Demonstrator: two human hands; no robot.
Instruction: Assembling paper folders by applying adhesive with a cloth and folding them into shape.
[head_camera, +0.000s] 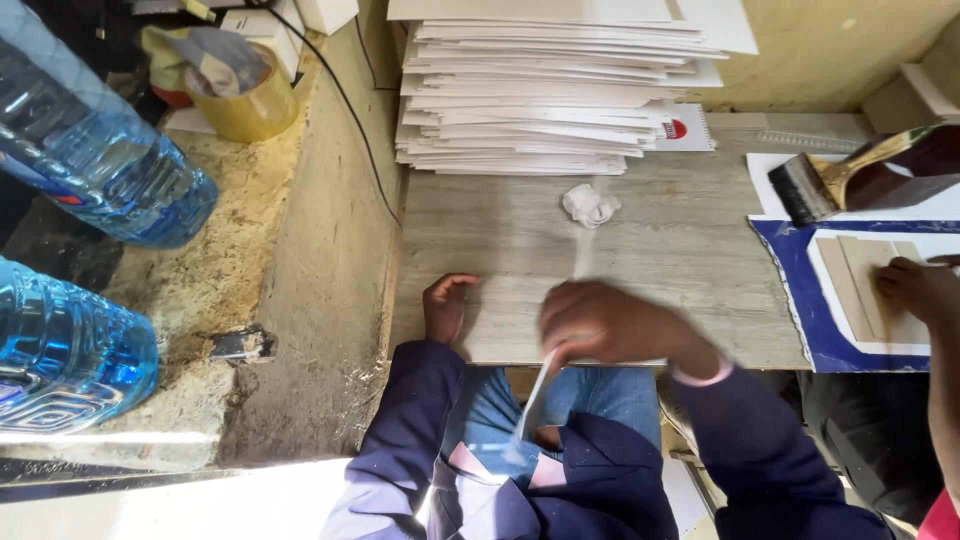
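I see left hand flat, fingers together on grey wooden tabletop, blurred right hand pinching thin white sheet, crumpled white cloth beyond.

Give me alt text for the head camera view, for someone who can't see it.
A person's right hand, blurred, grips a thin white strip at the edge of a grey wooden table; the left hand rests flat. Behind sit a stack of white boards and crumpled paper.

A paper stack sits at the desk's far edge, a crumpled wad just before it; a brush lies to the right, two bottles well left, beyond the desk.
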